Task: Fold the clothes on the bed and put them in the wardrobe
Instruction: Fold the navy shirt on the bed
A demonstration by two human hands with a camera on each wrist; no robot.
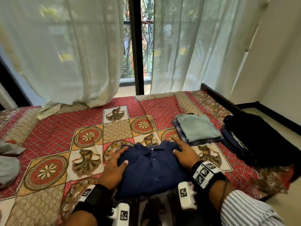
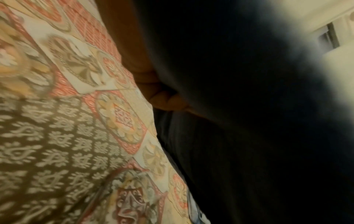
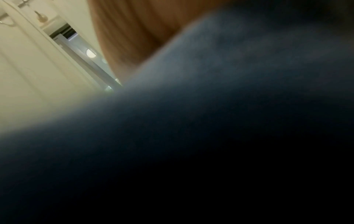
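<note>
A folded navy button shirt [image 1: 151,167] lies on the patterned bedsheet [image 1: 57,136] at the near edge of the bed. My left hand [image 1: 114,165] holds its left edge, thumb on top and fingers tucked along the side. The left wrist view shows those fingers [image 2: 164,100] curled under the dark shirt [image 2: 249,121]. My right hand [image 1: 182,152] holds the right edge, thumb on the cloth and index finger stretched along the bed. Its other fingers are hidden. In the right wrist view, blurred navy shirt [image 3: 210,121] fills most of the frame.
A folded pile topped by a pale green shirt [image 1: 197,128] sits just right of the navy shirt. Dark clothes [image 1: 254,139] lie heaped at the bed's right edge. A grey garment [image 1: 8,160] lies far left. Sheer curtains [image 1: 65,54] hang behind, with white panels [image 1: 260,54] on the right.
</note>
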